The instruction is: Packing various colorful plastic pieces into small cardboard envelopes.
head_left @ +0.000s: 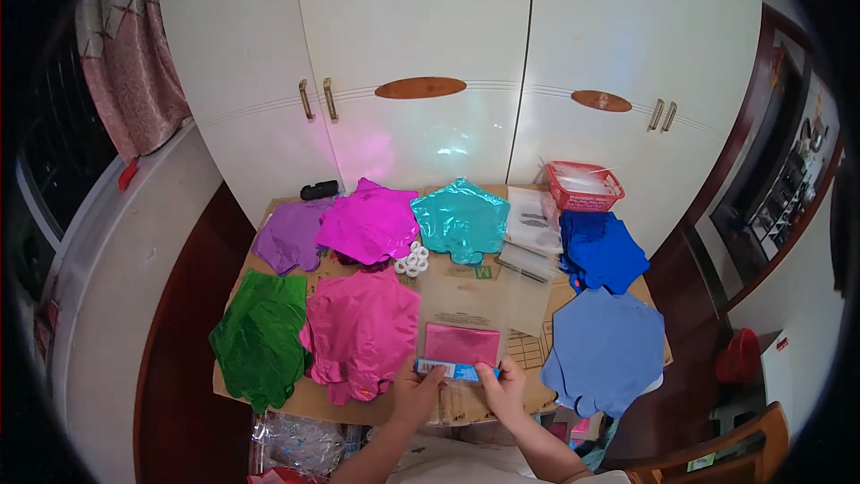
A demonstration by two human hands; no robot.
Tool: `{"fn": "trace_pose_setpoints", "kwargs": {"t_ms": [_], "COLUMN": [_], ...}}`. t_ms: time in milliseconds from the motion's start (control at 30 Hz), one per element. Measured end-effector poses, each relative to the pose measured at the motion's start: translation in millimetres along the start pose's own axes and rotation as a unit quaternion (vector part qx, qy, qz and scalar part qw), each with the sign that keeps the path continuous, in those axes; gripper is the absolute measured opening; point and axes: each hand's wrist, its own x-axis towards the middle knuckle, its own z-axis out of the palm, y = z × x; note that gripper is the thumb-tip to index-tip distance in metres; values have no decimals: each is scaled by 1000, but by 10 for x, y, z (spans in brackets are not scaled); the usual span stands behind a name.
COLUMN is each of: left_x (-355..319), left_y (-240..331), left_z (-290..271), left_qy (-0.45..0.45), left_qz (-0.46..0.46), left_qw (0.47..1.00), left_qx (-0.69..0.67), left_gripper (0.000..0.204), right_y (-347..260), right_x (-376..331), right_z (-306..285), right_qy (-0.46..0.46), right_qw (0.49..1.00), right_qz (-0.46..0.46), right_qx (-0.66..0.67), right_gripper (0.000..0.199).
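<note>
Both hands are at the table's near edge, gripping the lower end of a clear plastic bag (466,305). A flat folded pink foil piece (462,341) shows in the bag's lower part. Across it lies a blue strip with a barcode label (452,369); I cannot tell whether the strip is inside the bag. My left hand (418,391) is closed on the left lower corner, thumb over the strip. My right hand (503,387) pinches the right lower corner, its thumb on the strip's right end.
Foil balloon stacks surround the bag: green (260,336), pink (363,332), purple (291,233), magenta (369,220), teal (461,220), dark blue (605,249) and grey-blue (605,350). White rolls (412,260) sit mid-table. Behind stand a red basket (584,188) and white cabinets (412,18).
</note>
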Motion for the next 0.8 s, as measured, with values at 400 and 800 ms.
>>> {"fn": "trace_pose_setpoints", "kwargs": {"t_ms": [400,800], "left_x": [-7,-19], "left_y": [10,-130], "left_z": [57,-1], "left_qy": [60,40], "left_qz": [-5,-53], "left_qw": [997,965], "left_qx": [-48,-254], "left_gripper": [10,21], "right_y": [-133,157], "right_x": [-28,-54], "right_z": [-10,-26], "right_qy": [-67,-49], "right_qw": [991,975], "right_qz": [64,125], "right_qx": [92,175], "right_gripper": [15,15]}}
